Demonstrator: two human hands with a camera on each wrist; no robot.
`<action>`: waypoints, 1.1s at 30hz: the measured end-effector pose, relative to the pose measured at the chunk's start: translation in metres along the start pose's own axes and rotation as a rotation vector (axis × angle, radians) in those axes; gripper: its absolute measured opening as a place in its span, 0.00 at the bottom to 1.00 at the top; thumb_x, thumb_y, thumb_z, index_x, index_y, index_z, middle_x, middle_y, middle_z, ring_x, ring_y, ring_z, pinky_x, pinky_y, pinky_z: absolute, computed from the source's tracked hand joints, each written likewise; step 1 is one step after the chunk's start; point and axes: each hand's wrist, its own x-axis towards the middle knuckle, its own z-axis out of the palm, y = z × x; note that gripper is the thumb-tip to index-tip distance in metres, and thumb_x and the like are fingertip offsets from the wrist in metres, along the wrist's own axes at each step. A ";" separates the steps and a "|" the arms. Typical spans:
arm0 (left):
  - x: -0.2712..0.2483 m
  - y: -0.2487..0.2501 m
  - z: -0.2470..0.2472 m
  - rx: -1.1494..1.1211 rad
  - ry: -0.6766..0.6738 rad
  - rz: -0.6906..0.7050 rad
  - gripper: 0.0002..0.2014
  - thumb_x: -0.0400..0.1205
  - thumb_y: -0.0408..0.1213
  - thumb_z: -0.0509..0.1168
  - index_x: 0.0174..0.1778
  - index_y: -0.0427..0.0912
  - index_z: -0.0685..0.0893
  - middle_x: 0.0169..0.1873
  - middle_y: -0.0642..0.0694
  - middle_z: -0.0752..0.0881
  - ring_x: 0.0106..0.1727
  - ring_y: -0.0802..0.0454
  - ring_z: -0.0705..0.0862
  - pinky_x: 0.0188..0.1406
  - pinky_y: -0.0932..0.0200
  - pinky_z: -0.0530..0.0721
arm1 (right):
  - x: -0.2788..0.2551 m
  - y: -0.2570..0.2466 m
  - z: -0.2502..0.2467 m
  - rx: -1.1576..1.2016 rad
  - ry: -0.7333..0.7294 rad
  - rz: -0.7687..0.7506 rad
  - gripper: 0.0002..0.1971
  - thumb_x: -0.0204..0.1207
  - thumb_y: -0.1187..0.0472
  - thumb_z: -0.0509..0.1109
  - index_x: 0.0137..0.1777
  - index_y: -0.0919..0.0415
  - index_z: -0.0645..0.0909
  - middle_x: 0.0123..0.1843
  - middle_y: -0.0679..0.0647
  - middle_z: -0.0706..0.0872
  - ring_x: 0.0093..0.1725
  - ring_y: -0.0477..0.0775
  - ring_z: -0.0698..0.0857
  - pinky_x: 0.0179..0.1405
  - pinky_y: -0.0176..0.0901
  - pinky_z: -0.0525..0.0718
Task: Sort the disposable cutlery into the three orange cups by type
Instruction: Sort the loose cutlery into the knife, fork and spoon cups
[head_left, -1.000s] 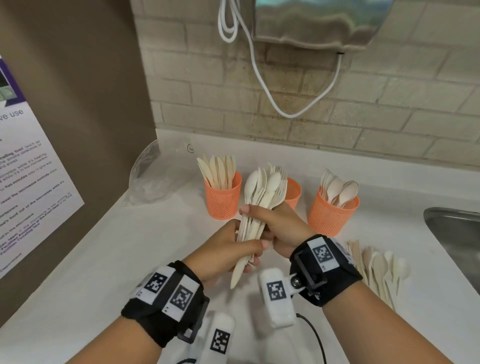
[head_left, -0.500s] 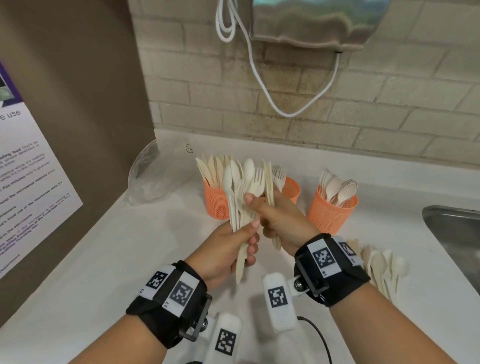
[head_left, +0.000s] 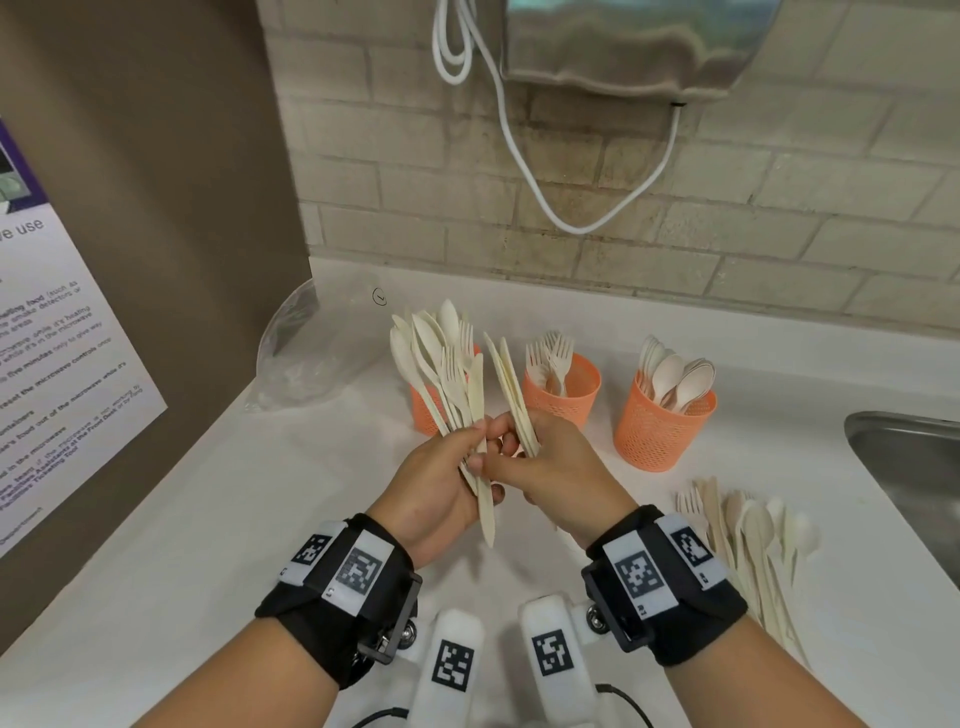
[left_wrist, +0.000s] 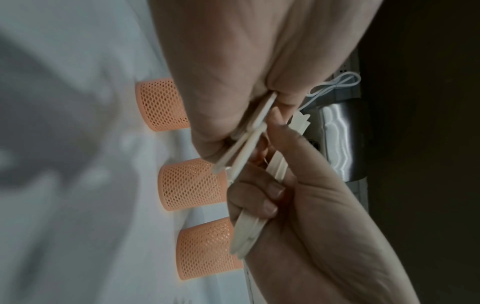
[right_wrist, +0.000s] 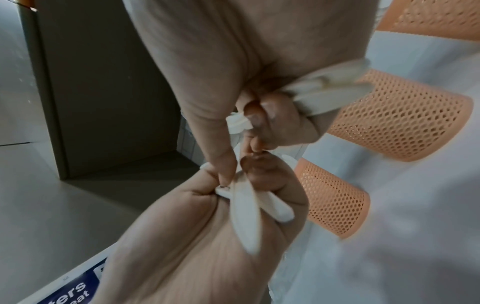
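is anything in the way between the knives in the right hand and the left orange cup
Yes. The left hand holds its fanned bundle of pale mixed disposable cutlery directly in front of the left orange mesh cup, between it and the flat pale knives gripped by the right hand.

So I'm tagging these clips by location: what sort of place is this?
Most likely a shared office or campus kitchenette: a notice about microwave use on the side panel, a steel sink set in the white counter, and orange cups stocked with disposable cutlery.
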 end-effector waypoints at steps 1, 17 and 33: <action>0.000 0.000 -0.001 0.005 -0.007 -0.007 0.16 0.88 0.37 0.53 0.58 0.39 0.85 0.42 0.47 0.86 0.40 0.58 0.84 0.39 0.61 0.75 | 0.001 0.001 0.000 -0.046 -0.001 -0.006 0.06 0.72 0.72 0.75 0.46 0.68 0.80 0.32 0.51 0.75 0.28 0.49 0.79 0.21 0.26 0.72; -0.001 -0.007 -0.002 0.112 -0.010 0.032 0.16 0.89 0.38 0.53 0.68 0.40 0.78 0.57 0.32 0.86 0.54 0.40 0.84 0.61 0.43 0.83 | 0.004 0.011 0.008 -0.040 0.055 0.106 0.11 0.82 0.64 0.61 0.36 0.59 0.74 0.21 0.42 0.71 0.22 0.43 0.68 0.21 0.34 0.65; -0.001 -0.004 -0.005 0.112 0.086 -0.006 0.11 0.86 0.42 0.60 0.58 0.40 0.80 0.33 0.50 0.84 0.32 0.56 0.78 0.28 0.63 0.77 | 0.004 0.009 -0.006 0.175 0.331 -0.029 0.04 0.82 0.57 0.66 0.47 0.55 0.74 0.24 0.47 0.67 0.21 0.44 0.66 0.23 0.39 0.66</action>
